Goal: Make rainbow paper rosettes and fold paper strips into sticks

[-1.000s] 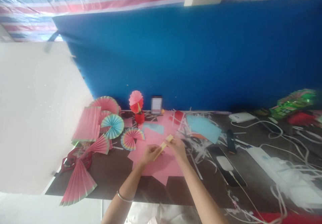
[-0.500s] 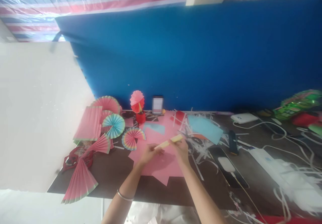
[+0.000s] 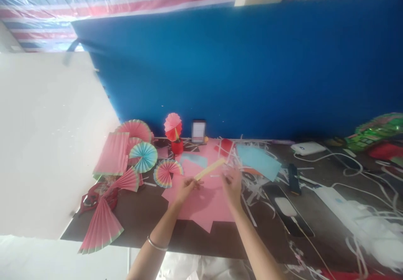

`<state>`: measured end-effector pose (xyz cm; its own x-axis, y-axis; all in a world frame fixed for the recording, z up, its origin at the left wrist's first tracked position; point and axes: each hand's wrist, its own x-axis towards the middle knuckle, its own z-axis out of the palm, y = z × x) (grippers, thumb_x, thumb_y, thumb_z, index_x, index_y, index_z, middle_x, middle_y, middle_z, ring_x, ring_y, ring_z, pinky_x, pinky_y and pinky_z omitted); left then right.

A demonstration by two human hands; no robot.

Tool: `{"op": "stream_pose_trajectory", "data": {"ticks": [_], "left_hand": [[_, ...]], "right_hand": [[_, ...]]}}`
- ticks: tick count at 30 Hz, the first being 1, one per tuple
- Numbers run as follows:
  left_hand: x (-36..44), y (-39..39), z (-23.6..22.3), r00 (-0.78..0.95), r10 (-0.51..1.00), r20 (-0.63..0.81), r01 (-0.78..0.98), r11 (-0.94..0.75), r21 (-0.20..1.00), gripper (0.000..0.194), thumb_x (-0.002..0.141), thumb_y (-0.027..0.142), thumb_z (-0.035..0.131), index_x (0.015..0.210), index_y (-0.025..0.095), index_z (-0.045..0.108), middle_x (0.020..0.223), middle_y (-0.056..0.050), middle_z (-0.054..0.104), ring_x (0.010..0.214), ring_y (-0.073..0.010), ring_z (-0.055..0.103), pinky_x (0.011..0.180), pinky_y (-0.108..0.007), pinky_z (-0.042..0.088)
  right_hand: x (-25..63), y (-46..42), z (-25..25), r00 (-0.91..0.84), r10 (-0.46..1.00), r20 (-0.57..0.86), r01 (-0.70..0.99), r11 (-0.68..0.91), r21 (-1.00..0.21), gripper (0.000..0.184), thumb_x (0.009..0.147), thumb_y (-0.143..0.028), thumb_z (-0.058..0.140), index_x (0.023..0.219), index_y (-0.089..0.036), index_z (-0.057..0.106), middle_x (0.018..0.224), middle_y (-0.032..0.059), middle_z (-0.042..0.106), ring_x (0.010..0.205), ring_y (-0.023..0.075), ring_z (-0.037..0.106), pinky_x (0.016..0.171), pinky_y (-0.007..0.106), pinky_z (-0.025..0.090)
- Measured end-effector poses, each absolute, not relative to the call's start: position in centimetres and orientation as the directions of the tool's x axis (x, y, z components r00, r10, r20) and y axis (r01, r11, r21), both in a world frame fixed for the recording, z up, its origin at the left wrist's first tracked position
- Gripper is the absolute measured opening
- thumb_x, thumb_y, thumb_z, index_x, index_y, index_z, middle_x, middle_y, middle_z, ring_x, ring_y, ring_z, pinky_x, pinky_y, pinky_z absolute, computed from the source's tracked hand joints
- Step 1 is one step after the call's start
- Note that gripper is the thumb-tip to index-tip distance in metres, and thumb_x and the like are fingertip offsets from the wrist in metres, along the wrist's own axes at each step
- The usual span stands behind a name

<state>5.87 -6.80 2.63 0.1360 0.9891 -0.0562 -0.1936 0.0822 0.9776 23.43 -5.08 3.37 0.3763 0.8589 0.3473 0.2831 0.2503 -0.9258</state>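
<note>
A narrow yellow paper strip (image 3: 210,169) slants up to the right above the pink paper (image 3: 204,206). My left hand (image 3: 188,187) pinches its lower left end. My right hand (image 3: 232,184) is apart from the strip, just right of its upper end, with the fingers partly curled and spaced. Nothing shows between the right fingers. Left of my hands lies a pink pleated paper fan (image 3: 168,173) with a rainbow edge. A light blue piece of paper (image 3: 194,160) rests on the pink paper behind the strip.
More pleated fans, among them a blue one (image 3: 143,157), crowd the left side. A red pot with a paper flower (image 3: 173,127) stands at the back. Blue paper (image 3: 258,161) and white paper scraps (image 3: 255,187) lie to the right, beside a phone (image 3: 291,213) and a power strip (image 3: 340,206).
The right hand has let go of the yellow strip and shifted right. The strip, held by both hands before, now extends from the left hand alone, tilted up to the right.
</note>
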Motion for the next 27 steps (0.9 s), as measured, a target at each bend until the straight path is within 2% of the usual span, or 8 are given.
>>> {"op": "stream_pose_trajectory", "data": {"ticks": [1,3,5,8,14,17,22,27], "left_hand": [[5.8,-6.7,2.6,0.128,0.991,-0.046,-0.183,0.069,0.981,0.035,0.072,0.047,0.06,0.066,0.012,0.061,0.071,-0.01,0.068,0.07,-0.0191,0.063,0.07,-0.031,0.047],[5.8,-6.7,2.6,0.128,0.992,-0.011,-0.159,0.032,0.987,0.032,0.073,0.044,0.06,0.064,0.013,0.061,0.065,-0.007,0.065,0.068,-0.0182,0.061,0.07,-0.03,0.047],[5.8,-6.8,2.6,0.154,0.988,0.025,-0.151,-0.001,0.989,0.031,0.075,0.043,0.058,0.065,0.014,0.063,0.064,-0.005,0.063,0.067,-0.0173,0.06,0.07,-0.03,0.046],[6.0,-7.0,2.8,0.216,0.975,0.047,-0.137,-0.018,0.99,0.031,0.077,0.043,0.055,0.075,0.014,0.066,0.071,-0.006,0.065,0.07,-0.017,0.06,0.07,-0.029,0.047],[6.3,-7.3,3.0,0.256,0.964,0.07,-0.091,-0.048,0.995,0.033,0.079,0.043,0.052,0.084,0.014,0.067,0.076,-0.007,0.066,0.069,-0.0175,0.06,0.07,-0.029,0.046],[6.3,-7.4,2.9,0.252,0.962,0.107,-0.004,-0.11,0.994,0.03,0.081,0.039,0.05,0.083,0.014,0.067,0.076,-0.007,0.066,0.071,-0.0174,0.059,0.069,-0.028,0.045],[6.3,-7.4,2.2,0.245,0.958,0.146,0.065,-0.167,0.984,0.027,0.081,0.033,0.048,0.079,0.013,0.066,0.073,-0.005,0.065,0.066,-0.015,0.055,0.063,-0.024,0.042],[6.2,-7.3,2.0,0.244,0.954,0.174,0.068,-0.196,0.978,0.025,0.081,0.028,0.047,0.079,0.012,0.066,0.07,-0.004,0.063,0.064,-0.0134,0.053,0.062,-0.024,0.041]], "right_hand": [[23.3,-5.5,3.5,0.327,0.822,0.467,0.448,0.301,-0.842,0.041,0.078,-0.037,0.055,0.114,-0.019,0.048,0.113,0.0127,0.057,0.105,0.0263,0.054,0.088,0.046,0.044],[22.7,-6.3,3.7,0.031,0.789,0.614,0.662,0.444,-0.604,0.023,0.084,-0.03,0.048,0.101,-0.021,0.059,0.113,0.0111,0.059,0.11,0.0257,0.051,0.094,0.046,0.039],[22.0,-6.7,3.8,-0.228,0.752,0.618,0.728,0.553,-0.405,0.021,0.087,-0.025,0.043,0.093,-0.022,0.063,0.112,0.0096,0.06,0.11,0.025,0.051,0.094,0.044,0.039],[21.2,-6.8,3.8,-0.391,0.715,0.58,0.744,0.617,-0.258,0.023,0.087,-0.021,0.042,0.096,-0.023,0.063,0.108,0.0086,0.062,0.109,0.0246,0.051,0.091,0.043,0.04],[21.2,-6.4,4.8,-0.544,0.676,0.497,0.697,0.694,-0.181,0.021,0.086,-0.016,0.042,0.094,-0.02,0.061,0.094,0.0084,0.064,0.095,0.0223,0.057,0.09,0.042,0.04],[21.3,-6.4,5.2,-0.596,0.631,0.497,0.671,0.731,-0.124,0.027,0.088,-0.012,0.036,0.096,-0.019,0.06,0.094,0.0087,0.064,0.094,0.0213,0.057,0.093,0.043,0.037],[21.3,-6.6,6.0,-0.644,0.603,0.47,0.659,0.75,-0.059,0.029,0.09,-0.014,0.031,0.085,-0.018,0.059,0.081,0.0066,0.064,0.084,0.0189,0.058,0.092,0.041,0.038],[21.3,-6.3,6.0,-0.6,0.598,0.532,0.656,0.748,-0.102,0.03,0.091,-0.015,0.031,0.081,-0.018,0.059,0.078,0.005,0.064,0.08,0.0167,0.058,0.092,0.04,0.036]]}}
